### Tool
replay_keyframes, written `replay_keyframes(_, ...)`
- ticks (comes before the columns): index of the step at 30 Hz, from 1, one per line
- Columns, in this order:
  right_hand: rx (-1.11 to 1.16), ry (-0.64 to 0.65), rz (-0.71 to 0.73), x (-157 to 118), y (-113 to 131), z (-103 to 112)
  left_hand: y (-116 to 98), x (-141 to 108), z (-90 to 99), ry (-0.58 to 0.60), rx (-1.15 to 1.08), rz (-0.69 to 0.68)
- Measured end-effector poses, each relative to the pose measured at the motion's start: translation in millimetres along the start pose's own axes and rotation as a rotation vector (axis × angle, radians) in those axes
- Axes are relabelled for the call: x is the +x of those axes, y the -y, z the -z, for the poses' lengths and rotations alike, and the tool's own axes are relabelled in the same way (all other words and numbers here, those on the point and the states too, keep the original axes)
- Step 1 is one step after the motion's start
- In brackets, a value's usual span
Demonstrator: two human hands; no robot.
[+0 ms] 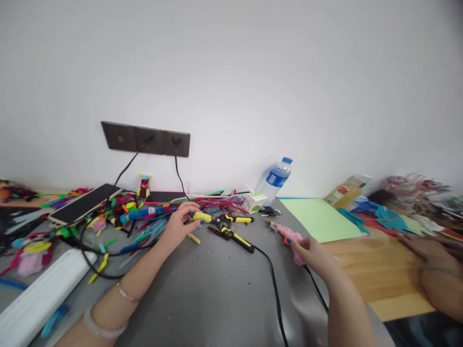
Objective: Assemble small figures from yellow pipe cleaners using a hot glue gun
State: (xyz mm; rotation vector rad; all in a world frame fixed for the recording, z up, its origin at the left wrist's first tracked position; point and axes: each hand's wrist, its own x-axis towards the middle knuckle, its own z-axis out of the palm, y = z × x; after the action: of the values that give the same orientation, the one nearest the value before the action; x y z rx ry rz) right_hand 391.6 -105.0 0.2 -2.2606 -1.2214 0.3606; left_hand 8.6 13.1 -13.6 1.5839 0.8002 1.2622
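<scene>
My left hand [182, 222] is closed, pinching a small fuzzy yellow piece [201, 217] that looks like bent pipe cleaner. Just beyond its fingertips lie yellow-and-black wire strippers [241, 240] with their handles spread. A short yellow pipe cleaner [194, 238] rests on the grey table [217, 299] below that hand. On the right, my right hand [314, 256] is wrapped around a pink glue gun [289, 236]. The gun's nozzle points left and away from me, and its black cord trails down past my wrist.
Colourful pipe cleaners [152, 231] crowd the left and back. A phone [85, 202], white power strip [47, 294], small carton [254, 202] and water bottle [278, 179] stand or lie around. Green paper [321, 219] lies right; another person's hand [427, 248] is at the far right.
</scene>
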Motion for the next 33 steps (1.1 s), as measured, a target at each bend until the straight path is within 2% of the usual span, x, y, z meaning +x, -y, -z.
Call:
replay_keyframes(3, -0.016, 0.049, -0.039, -1, -8, -10, -1, 0, 0.5, 0.012, 0.016, -0.016)
replay_keyframes(8, 0.007, 0.183, -0.015, -8, -11, -2, 1, 0, 1.3, -0.005, 0.007, -0.014)
replay_keyframes(9, 0.076, 0.217, -0.019, -12, -11, 1, 2, 0, 1.1, -0.006, 0.000, -0.011)
replay_keyframes(11, 0.379, 0.293, -0.061, -22, -9, 5, 3, 0, 0.6, -0.011, -0.015, -0.004)
replay_keyframes(13, 0.692, 0.289, -0.101, -32, -1, 6, 4, 0, -0.2, -0.011, -0.022, 0.003)
replay_keyframes(15, 0.863, 0.251, -0.072, -39, 13, 7, 4, 0, -0.8, -0.012, -0.025, 0.005)
replay_keyframes(20, 1.049, 0.226, 0.209, -50, 76, 13, 8, 1, 0.2, -0.040, -0.058, -0.008)
replay_keyframes(23, 1.095, 0.365, 0.271, -52, 119, 14, 11, 3, 2.4, -0.075, -0.068, -0.028)
replay_keyframes(25, 1.143, 0.521, 0.302, -49, 143, 5, 12, 4, 3.9, -0.101, -0.070, -0.045)
replay_keyframes(27, 1.183, 0.655, 0.357, -44, 160, -14, 11, 4, 5.3, -0.132, -0.071, -0.050)
replay_keyframes(30, 1.163, 0.701, 0.450, -35, 169, -53, 9, 5, 7.1, -0.176, -0.061, -0.029)
replay_keyframes(33, 1.133, 0.706, 0.458, -32, 161, -86, 7, 6, 8.2, -0.198, -0.058, -0.012)
